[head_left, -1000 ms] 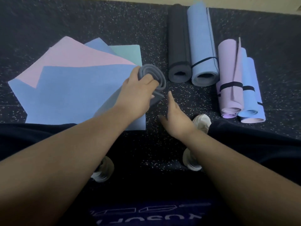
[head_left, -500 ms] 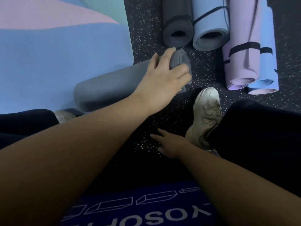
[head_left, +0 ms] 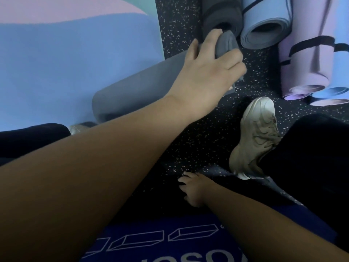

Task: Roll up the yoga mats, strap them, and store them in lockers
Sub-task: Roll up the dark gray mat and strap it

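A rolled grey mat [head_left: 136,91] lies slanted across the dark speckled floor, its right end raised. My left hand [head_left: 209,72] grips that right end, fingers curled round the roll. My right hand [head_left: 192,190] rests low on the floor beside my shoe, fingers spread and holding nothing. Flat mats lie at the left: a blue one [head_left: 75,63] on top, pink [head_left: 56,8] and teal [head_left: 149,4] beneath it. No strap shows on the grey roll.
Rolled mats lie at the top right: a dark grey one [head_left: 221,14], a light blue one [head_left: 266,29] with a thin strap, a lilac one [head_left: 306,59] and a blue one [head_left: 340,72] with black straps. My beige shoe [head_left: 255,137] and dark trouser legs fill the lower right.
The view has tipped down and closer. My left hand has kept hold of the grey roll's end, now near the dark grey roll. My right hand dropped to the floor by my shoe.
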`<state>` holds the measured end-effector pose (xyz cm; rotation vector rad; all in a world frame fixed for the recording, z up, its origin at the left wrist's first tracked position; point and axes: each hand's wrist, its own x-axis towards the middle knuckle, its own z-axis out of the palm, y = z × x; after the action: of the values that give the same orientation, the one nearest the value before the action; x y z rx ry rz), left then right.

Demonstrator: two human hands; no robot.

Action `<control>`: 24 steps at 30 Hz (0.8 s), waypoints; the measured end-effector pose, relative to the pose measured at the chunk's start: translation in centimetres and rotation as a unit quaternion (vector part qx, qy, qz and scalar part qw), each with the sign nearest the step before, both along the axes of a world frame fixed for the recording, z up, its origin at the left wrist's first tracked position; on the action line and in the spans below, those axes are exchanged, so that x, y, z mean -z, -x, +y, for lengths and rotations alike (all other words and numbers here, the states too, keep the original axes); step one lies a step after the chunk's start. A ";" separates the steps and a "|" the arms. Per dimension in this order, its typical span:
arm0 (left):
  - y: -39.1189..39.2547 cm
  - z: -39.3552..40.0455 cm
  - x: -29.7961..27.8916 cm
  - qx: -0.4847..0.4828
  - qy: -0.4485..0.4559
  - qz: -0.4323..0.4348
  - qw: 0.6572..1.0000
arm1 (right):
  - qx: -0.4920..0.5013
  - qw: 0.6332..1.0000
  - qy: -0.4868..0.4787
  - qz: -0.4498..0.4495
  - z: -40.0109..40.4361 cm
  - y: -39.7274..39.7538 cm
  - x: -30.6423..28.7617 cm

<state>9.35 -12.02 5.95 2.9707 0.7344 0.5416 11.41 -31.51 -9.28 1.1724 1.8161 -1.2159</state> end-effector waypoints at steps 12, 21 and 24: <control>2.7 -0.6 -5.5 -0.101 0.081 0.070 0.989 | 0.226 0.953 -0.202 -0.013 5.7 -0.8 -8.9; 9.0 -2.3 -11.0 -0.212 0.149 0.079 0.963 | 0.335 0.822 -0.459 -0.015 5.8 -4.5 -22.4; 10.5 -3.2 -12.5 -0.232 0.172 0.039 0.957 | 0.358 0.776 -0.519 0.002 5.3 -5.2 -27.1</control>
<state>-1.17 -15.24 18.46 2.5075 1.3899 0.2680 16.62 -26.21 17.81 2.6490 2.1525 -0.4085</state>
